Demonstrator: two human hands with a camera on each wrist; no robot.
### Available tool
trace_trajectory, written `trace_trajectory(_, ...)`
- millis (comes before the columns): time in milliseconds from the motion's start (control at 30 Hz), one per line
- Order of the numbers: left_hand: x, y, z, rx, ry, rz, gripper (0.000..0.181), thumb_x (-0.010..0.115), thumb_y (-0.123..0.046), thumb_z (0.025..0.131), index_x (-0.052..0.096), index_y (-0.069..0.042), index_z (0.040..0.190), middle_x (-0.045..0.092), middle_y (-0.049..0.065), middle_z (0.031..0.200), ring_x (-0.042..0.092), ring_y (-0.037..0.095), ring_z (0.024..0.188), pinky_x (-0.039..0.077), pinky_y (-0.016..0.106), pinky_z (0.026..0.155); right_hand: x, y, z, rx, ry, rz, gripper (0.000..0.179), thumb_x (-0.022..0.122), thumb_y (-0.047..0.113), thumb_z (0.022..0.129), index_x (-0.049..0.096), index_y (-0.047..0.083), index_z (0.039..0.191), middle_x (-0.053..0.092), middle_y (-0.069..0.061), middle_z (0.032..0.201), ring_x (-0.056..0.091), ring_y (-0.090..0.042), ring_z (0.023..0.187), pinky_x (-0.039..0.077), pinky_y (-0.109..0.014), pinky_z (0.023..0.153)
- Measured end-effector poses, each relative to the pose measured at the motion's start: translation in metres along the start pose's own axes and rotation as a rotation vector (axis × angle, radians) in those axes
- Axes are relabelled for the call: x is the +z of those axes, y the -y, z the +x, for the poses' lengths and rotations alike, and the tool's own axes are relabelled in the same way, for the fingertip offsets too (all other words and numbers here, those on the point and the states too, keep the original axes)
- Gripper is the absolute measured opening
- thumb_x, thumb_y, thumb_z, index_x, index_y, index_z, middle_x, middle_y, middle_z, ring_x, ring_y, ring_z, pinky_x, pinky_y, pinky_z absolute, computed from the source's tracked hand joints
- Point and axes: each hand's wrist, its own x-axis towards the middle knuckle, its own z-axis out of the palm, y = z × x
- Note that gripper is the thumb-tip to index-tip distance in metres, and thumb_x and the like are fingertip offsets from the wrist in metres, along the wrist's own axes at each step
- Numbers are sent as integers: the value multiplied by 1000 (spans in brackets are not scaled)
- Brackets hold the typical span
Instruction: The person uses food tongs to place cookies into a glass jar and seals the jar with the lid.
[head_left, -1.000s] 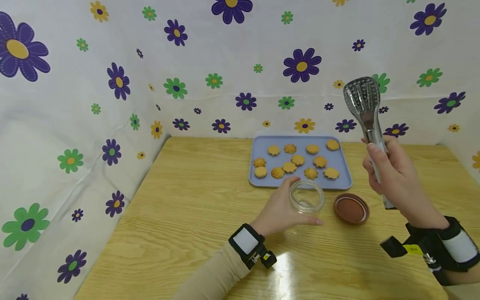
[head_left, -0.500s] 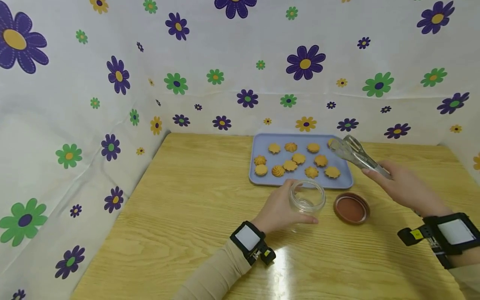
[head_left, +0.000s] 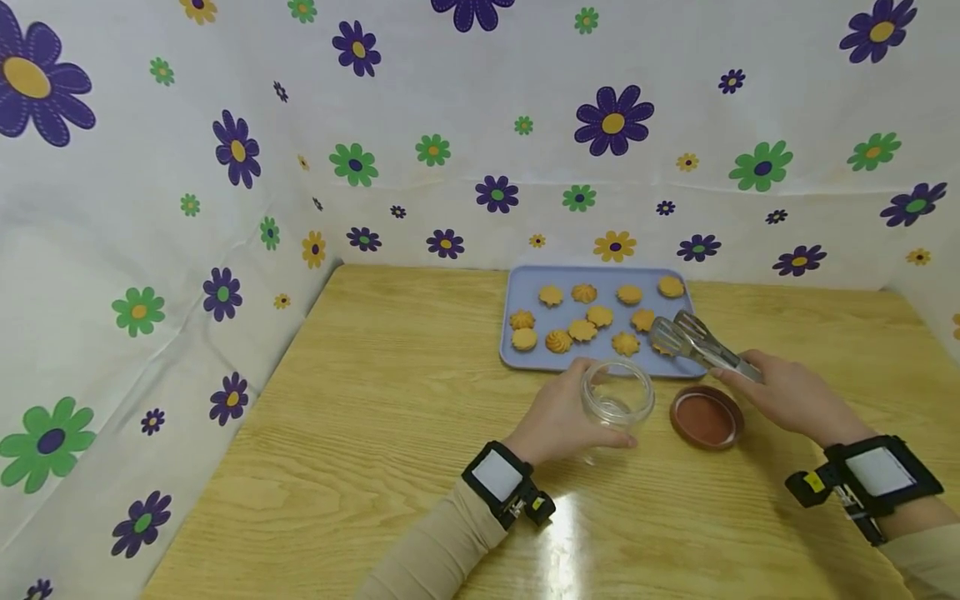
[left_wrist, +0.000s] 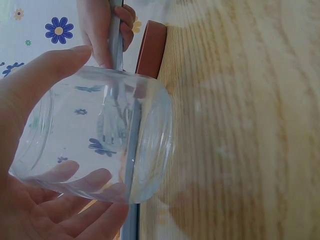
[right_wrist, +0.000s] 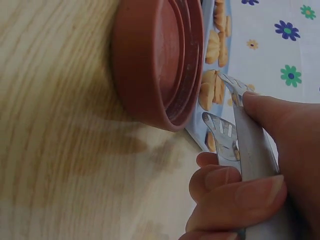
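Observation:
My left hand (head_left: 558, 421) grips a clear glass jar (head_left: 618, 403), fingers on the far side and thumb on the near side; its mouth faces up with no lid on it. In the left wrist view the jar (left_wrist: 100, 135) shows nothing inside. My right hand (head_left: 791, 396) holds metal tongs (head_left: 720, 354) by the handles. The tongs' slotted ends stand apart over the right front of the blue tray (head_left: 517, 360), partly covering a cookie (head_left: 662, 347) there. Several golden cookies (head_left: 582, 331) lie on the tray.
A reddish-brown round lid (head_left: 707, 418) lies on the wooden table (head_left: 360, 400), between the jar and my right hand. Behind the table hangs a white cloth (head_left: 450, 100) with printed flowers. Another cloth side stands at the left.
The tongs have come down from upright in the air to low over the tray's right front, their ends now apart. My left hand still grips the jar in place.

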Motion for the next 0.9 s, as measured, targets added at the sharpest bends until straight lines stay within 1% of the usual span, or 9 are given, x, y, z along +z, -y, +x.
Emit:
trace_trajectory(133, -1, -1, 0, 0, 5, 3, 96, 94, -49, 62, 50, -11, 138, 67, 7, 123, 63, 15, 106, 56, 32, 91, 3, 0, -2, 2, 0, -4, 82, 43, 57, 103, 48, -18, 135, 61, -21, 92, 55, -29, 74, 39, -34, 54)
trace_trajectory(333, -3, -4, 0, -4, 9, -5, 97, 94, -48, 62, 50, -10, 140, 67, 8, 124, 63, 16, 107, 56, 32, 91, 10, 0, -4, 6, -15, 7, 79, 44, 58, 102, 50, -15, 133, 61, -17, 88, 55, -26, 70, 40, -34, 51)
trace_trajectory(567, -2, -3, 0, -10, 15, -1, 98, 94, -48, 62, 50, -10, 141, 67, 8, 125, 64, 16, 107, 56, 32, 91, 16, 1, -8, 31, -24, -43, 89, 43, 65, 100, 47, -15, 140, 63, -15, 83, 55, -25, 68, 37, -34, 51)
trace_trajectory(633, -1, -2, 0, -11, 15, -4, 98, 94, -48, 62, 50, -10, 141, 67, 8, 124, 64, 16, 107, 56, 32, 91, 18, 0, -8, 25, -35, -57, 89, 43, 65, 100, 48, -15, 139, 65, -16, 83, 55, -26, 68, 40, -36, 52)
trace_trajectory(733, -1, -2, 0, -11, 14, -10, 98, 94, -48, 62, 50, -10, 141, 68, 8, 124, 64, 16, 107, 56, 33, 91, 19, -1, -8, 15, -41, -55, 88, 42, 64, 100, 48, -15, 139, 65, -16, 83, 55, -26, 68, 42, -37, 54)
trace_trajectory(900, -2, -2, 0, -8, 16, -10, 99, 94, -48, 61, 50, -10, 141, 67, 7, 125, 64, 16, 108, 56, 33, 92, 18, -2, -8, -17, -74, -32, 82, 42, 59, 103, 48, -14, 140, 64, -15, 84, 55, -25, 68, 40, -35, 55)
